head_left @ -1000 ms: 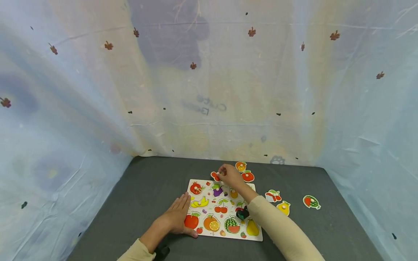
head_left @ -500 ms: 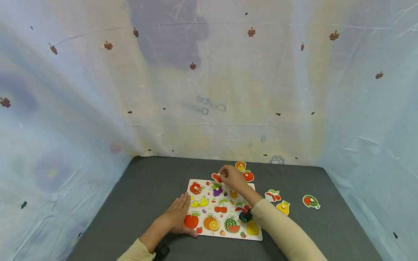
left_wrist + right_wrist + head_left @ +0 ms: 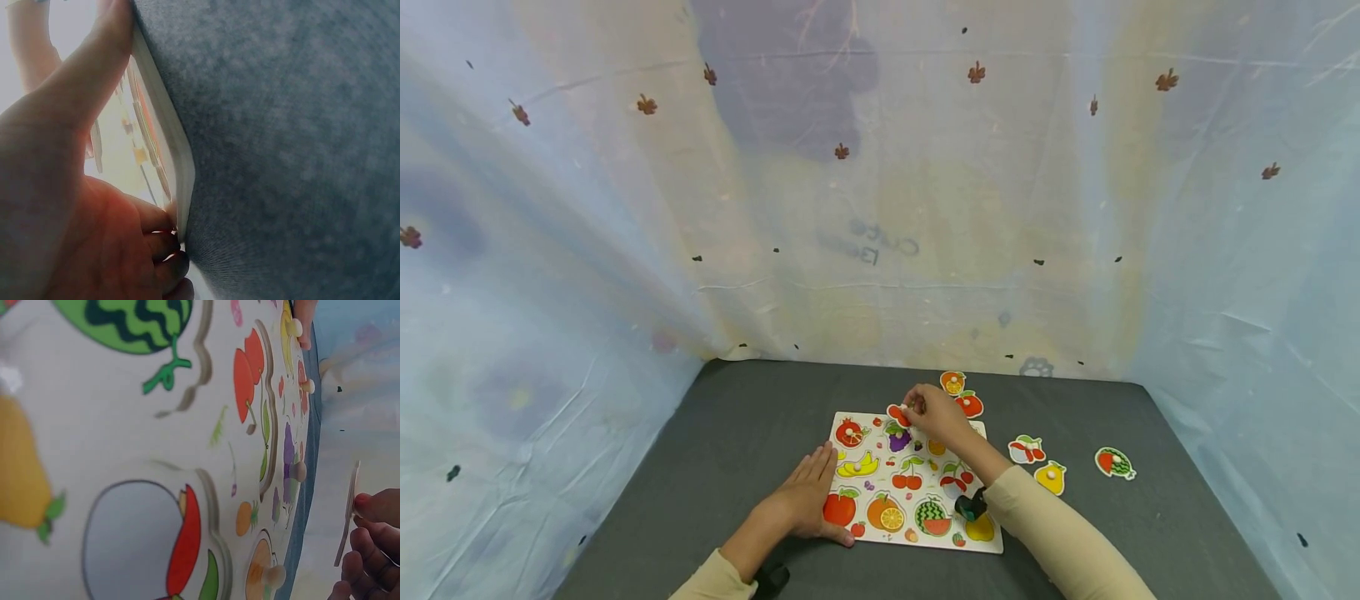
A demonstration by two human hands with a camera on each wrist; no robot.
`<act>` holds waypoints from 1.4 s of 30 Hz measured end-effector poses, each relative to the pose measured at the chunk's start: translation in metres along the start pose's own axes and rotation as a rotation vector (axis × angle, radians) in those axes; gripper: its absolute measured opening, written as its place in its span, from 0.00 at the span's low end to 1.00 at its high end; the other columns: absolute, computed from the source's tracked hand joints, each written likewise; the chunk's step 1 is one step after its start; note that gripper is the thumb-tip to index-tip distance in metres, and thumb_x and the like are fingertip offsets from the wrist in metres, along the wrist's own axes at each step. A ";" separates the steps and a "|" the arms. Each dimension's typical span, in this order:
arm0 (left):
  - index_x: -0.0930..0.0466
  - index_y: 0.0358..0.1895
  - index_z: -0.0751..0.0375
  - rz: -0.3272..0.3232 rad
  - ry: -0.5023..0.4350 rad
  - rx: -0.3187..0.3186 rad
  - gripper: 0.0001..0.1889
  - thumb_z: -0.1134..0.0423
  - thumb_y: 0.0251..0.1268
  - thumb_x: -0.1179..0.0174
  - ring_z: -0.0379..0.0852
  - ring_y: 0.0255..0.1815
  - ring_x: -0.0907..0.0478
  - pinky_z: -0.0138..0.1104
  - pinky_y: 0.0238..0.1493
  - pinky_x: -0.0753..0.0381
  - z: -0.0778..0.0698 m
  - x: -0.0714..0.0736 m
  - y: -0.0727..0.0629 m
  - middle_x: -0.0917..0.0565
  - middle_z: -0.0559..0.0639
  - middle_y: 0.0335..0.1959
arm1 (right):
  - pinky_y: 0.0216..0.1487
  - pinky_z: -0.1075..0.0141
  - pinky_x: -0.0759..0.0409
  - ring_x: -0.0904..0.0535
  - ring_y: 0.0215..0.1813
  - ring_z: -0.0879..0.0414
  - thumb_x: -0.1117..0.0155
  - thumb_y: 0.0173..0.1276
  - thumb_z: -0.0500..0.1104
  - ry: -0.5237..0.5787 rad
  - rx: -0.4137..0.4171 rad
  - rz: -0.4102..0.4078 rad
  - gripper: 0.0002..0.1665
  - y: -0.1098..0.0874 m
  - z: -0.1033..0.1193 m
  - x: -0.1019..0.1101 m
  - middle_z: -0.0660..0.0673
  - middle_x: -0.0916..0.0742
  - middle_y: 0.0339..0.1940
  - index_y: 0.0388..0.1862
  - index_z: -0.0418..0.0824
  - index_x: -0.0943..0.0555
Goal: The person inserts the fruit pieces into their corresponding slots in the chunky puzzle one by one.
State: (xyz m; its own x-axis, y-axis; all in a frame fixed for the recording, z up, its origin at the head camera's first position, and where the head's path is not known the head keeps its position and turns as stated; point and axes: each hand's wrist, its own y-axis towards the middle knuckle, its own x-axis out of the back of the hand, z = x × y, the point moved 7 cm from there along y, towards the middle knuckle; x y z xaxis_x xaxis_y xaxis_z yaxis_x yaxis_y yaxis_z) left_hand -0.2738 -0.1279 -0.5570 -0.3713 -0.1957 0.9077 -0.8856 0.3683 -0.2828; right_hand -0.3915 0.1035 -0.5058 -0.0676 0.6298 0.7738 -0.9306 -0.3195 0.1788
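A white fruit puzzle board [image 3: 880, 467] lies on the dark table, its printed pictures including bananas, an apple and a pear. My right hand [image 3: 934, 412] pinches a red fruit puzzle piece [image 3: 898, 415] over the board's far edge, above the grapes. Seen edge-on in the right wrist view, that thin piece [image 3: 349, 512] stands between thumb and fingers. Along the board's left side rests my left hand [image 3: 808, 492], fingers straight and thumb by the near edge. Its palm [image 3: 100, 244] and the board's side [image 3: 165, 131] show up close in the left wrist view.
Beyond the board lie an orange piece [image 3: 952, 382] and a red fruit piece [image 3: 970, 405]. To the right are a white-and-red piece [image 3: 1027, 450], a yellow pear piece [image 3: 1051, 477] and a watermelon piece [image 3: 1115, 463]. A printed curtain [image 3: 880, 208] hangs behind the table.
My right hand has moved slightly nearer and to the right with the red fruit piece, which now overlaps the board's far edge. The left hand has stayed put.
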 end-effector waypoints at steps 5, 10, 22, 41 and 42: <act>0.53 0.86 0.71 -0.002 -0.011 -0.004 0.77 0.25 0.43 0.20 0.61 0.89 0.55 0.54 0.87 0.53 0.001 0.000 0.000 0.51 0.65 0.88 | 0.29 0.65 0.25 0.26 0.28 0.58 0.27 0.77 0.46 -0.006 0.019 0.001 0.05 -0.007 0.001 0.001 0.53 0.20 0.31 0.43 0.48 0.14; 0.53 0.86 0.71 -0.005 -0.008 -0.009 0.77 0.25 0.43 0.20 0.61 0.89 0.56 0.54 0.87 0.53 0.001 0.000 0.001 0.52 0.65 0.89 | 0.29 0.65 0.25 0.26 0.29 0.59 0.28 0.77 0.46 0.003 0.034 0.019 0.04 -0.014 0.003 0.001 0.54 0.20 0.32 0.44 0.49 0.14; 0.53 0.86 0.73 -0.008 -0.005 -0.010 0.78 0.26 0.43 0.20 0.63 0.89 0.54 0.55 0.87 0.53 -0.001 0.001 -0.001 0.52 0.67 0.88 | 0.29 0.67 0.25 0.26 0.29 0.61 0.27 0.76 0.44 -0.020 0.091 0.055 0.02 -0.029 0.009 -0.001 0.55 0.20 0.31 0.43 0.49 0.14; 0.54 0.86 0.72 -0.008 -0.006 -0.004 0.78 0.26 0.43 0.20 0.63 0.89 0.53 0.54 0.87 0.52 -0.001 0.000 -0.001 0.53 0.67 0.88 | 0.31 0.67 0.23 0.26 0.31 0.61 0.27 0.76 0.43 -0.050 0.137 0.147 0.02 -0.047 0.013 -0.007 0.56 0.20 0.32 0.44 0.50 0.13; 0.54 0.86 0.72 -0.006 -0.007 -0.001 0.78 0.26 0.43 0.20 0.63 0.89 0.53 0.54 0.87 0.52 0.000 0.000 -0.001 0.52 0.67 0.88 | 0.31 0.67 0.23 0.25 0.31 0.61 0.27 0.76 0.43 -0.047 0.136 0.153 0.02 -0.048 0.013 -0.007 0.56 0.20 0.32 0.44 0.50 0.13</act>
State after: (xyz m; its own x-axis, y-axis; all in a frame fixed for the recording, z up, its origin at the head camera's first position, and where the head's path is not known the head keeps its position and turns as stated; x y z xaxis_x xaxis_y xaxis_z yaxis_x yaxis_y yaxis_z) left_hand -0.2730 -0.1277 -0.5570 -0.3678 -0.2040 0.9073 -0.8876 0.3680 -0.2770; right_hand -0.3417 0.1046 -0.5119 -0.1850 0.5339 0.8250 -0.8534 -0.5036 0.1346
